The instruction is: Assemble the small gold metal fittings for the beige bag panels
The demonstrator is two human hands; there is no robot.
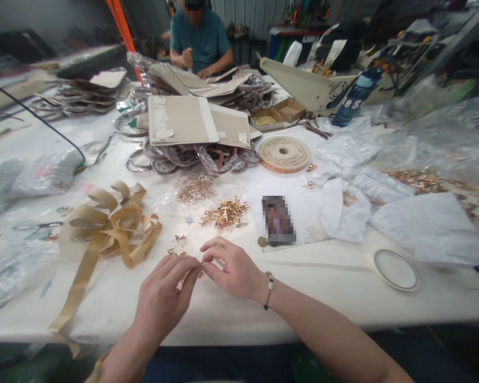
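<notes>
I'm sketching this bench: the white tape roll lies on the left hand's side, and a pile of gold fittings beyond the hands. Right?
Not quite: the head view shows the white tape roll on the side of the right hand, not the left hand. The pile of gold fittings does lie beyond the hands.

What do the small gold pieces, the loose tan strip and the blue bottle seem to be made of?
Small gold pieces: probably metal, polished or plated, judging by their bright glints.
Loose tan strip: perhaps fabric tape or leather-like material; it looks matte and curls in loops.
Blue bottle: likely smooth plastic, given its tinted, translucent look.
</notes>
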